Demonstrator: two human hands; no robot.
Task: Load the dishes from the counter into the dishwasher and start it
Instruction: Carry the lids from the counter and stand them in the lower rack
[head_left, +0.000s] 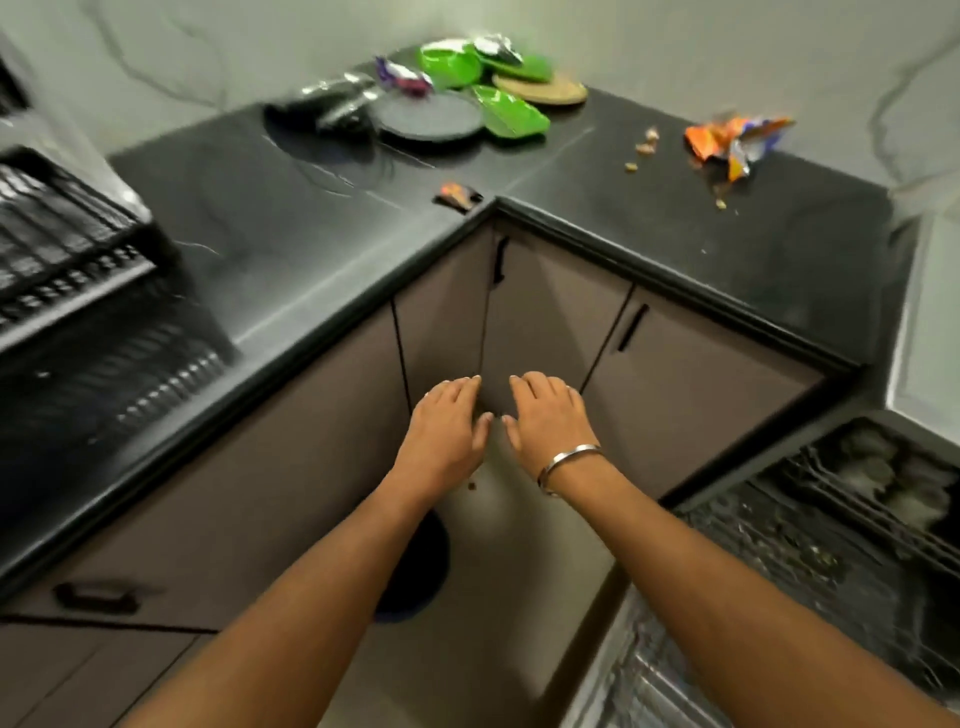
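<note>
Dishes lie piled at the far corner of the black counter (311, 218): a grey plate (428, 117), green plastic bowls and plates (511, 117), a round wooden board (540, 88) and a black shiny item (324, 101). The dishwasher (810, 545) stands open at the lower right with its dark rack pulled out. My left hand (447, 431) and my right hand (550, 421) hover side by side, palms down, fingers relaxed, in front of the corner cabinet doors. Both hold nothing. A small crumb (471, 486) is below the left hand.
An orange snack wrapper (732, 143) and crumbs (644, 148) lie on the right counter. A small wrapper (457, 196) sits at the counter's inner corner. A black dish rack (67, 244) stands at the left. A dark round object (421, 566) is on the floor.
</note>
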